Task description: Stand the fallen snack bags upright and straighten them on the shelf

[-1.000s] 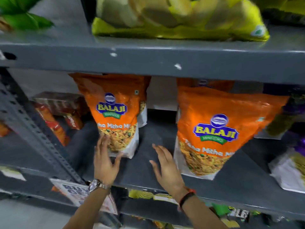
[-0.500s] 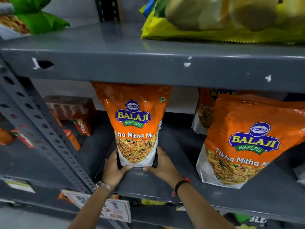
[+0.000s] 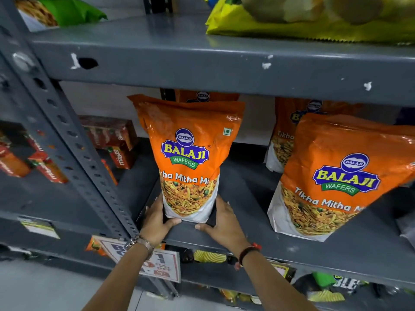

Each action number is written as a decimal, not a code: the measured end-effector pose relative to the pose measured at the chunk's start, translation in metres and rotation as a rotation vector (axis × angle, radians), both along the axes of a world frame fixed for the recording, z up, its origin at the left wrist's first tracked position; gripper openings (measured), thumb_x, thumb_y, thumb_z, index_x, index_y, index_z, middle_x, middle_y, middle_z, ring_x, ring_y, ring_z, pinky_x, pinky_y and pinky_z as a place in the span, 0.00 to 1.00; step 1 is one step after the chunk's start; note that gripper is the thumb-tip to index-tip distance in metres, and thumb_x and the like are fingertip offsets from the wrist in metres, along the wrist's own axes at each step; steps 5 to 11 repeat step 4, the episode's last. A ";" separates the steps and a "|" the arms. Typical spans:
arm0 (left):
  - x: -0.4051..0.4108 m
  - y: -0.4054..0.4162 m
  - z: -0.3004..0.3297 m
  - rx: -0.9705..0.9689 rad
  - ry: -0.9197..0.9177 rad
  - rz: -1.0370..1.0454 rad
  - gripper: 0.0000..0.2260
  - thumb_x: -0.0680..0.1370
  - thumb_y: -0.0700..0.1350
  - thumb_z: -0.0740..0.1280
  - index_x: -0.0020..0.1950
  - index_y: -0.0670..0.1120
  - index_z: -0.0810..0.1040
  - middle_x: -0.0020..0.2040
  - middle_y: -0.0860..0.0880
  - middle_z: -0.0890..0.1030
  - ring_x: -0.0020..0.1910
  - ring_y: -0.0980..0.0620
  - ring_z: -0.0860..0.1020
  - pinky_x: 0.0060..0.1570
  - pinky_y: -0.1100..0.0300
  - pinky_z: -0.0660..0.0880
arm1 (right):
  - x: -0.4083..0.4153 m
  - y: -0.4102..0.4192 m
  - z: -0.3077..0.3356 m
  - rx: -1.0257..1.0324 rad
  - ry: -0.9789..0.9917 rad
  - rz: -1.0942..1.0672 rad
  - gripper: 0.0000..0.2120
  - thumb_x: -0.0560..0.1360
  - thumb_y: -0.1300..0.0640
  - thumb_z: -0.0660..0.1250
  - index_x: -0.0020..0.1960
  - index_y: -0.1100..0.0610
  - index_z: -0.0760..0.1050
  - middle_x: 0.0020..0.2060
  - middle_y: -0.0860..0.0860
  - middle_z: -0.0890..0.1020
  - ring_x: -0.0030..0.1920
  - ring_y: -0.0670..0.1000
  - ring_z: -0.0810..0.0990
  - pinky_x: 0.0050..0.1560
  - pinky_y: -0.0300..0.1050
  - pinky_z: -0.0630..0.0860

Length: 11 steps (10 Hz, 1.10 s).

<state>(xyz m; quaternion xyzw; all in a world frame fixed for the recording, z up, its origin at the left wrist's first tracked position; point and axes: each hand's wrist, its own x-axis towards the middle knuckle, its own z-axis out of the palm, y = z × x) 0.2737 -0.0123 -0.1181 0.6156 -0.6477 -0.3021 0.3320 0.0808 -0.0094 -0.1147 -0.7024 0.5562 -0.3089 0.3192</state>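
Cupping the base of the orange Balaji bag (image 3: 190, 153) between both hands, I've got it standing upright at the front lip of the grey shelf (image 3: 247, 241). My left hand (image 3: 157, 221) presses the bag's lower left corner, thumb tucked under the white bottom edge; my right hand (image 3: 222, 223) flattens against its lower right side, thumb along the shelf lip. Both hands grip the bag, fingers partly hidden behind it. The bag's crinkled top reaches almost to the upper shelf (image 3: 202, 70) above it. Right of the bag, apart from it, a second orange bag (image 3: 336, 176) leans tilted, its top tipping away to the right. Behind the held bag, another orange pack (image 3: 203, 96) peeks over its top, and one more (image 3: 285, 135) sits behind the tilted one. Left of my bag, past the perforated grey upright (image 3: 74, 140), red cartons (image 3: 112, 135) are stacked. A yellow bag (image 3: 292, 25) lies on the upper shelf.
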 end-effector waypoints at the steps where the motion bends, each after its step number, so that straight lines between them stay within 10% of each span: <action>1: -0.001 0.000 -0.003 -0.011 -0.024 0.046 0.34 0.69 0.43 0.71 0.70 0.45 0.57 0.69 0.42 0.67 0.67 0.42 0.64 0.67 0.48 0.58 | 0.001 -0.001 -0.002 -0.002 0.008 -0.005 0.39 0.62 0.48 0.75 0.67 0.51 0.59 0.66 0.50 0.73 0.65 0.53 0.68 0.69 0.49 0.61; 11: -0.010 0.013 -0.001 -0.039 0.000 0.144 0.38 0.71 0.41 0.68 0.72 0.43 0.47 0.75 0.41 0.55 0.73 0.43 0.54 0.72 0.48 0.52 | -0.005 0.012 0.002 0.071 -0.098 -0.040 0.47 0.65 0.47 0.74 0.73 0.50 0.47 0.74 0.49 0.59 0.73 0.51 0.57 0.73 0.48 0.57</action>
